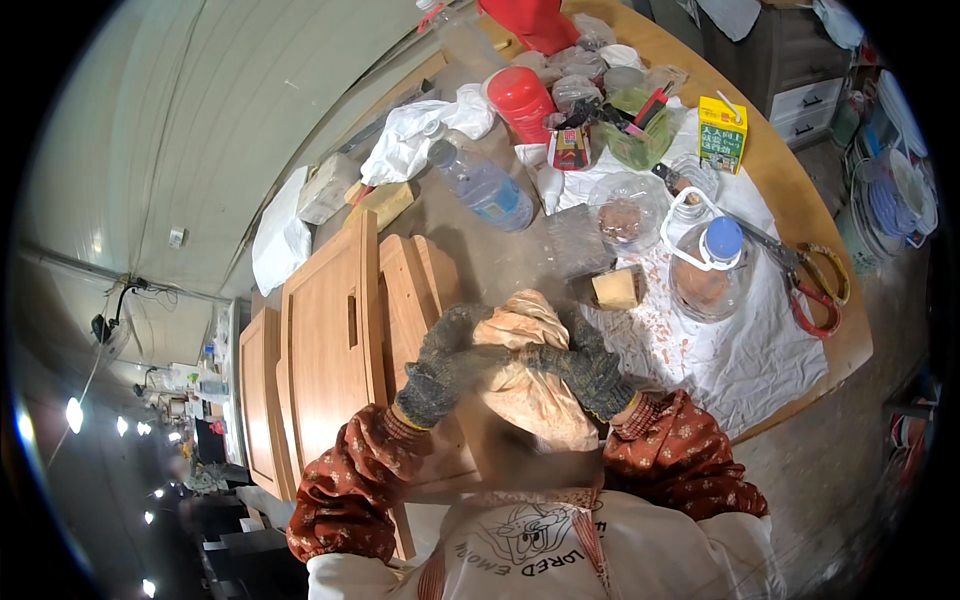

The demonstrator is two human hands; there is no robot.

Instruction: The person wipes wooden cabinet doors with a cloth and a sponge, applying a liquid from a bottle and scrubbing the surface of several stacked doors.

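Note:
In front of my chest is a bunched, twisted cloth [530,385], cream with orange-brown stains. On its left side my left hand [445,352], in a dark grey knit glove, closes round it. My right hand [582,368], gloved the same way, grips it from the right, fingers reaching across its middle. Wooden panels [325,330] lean stacked just left of my left hand, one with a slot cut in it. Past my right hand lie a yellow sponge-like block [615,290] and a clear jug [705,285] with a blue cap and brown matter inside.
A stained white cloth [740,385] covers the table's right side, with red-handled scissors [820,310] on it. Farther back stand a clear bottle [485,185], a round tub of brown paste [628,220], a green-yellow carton [722,140] and a red container [520,103].

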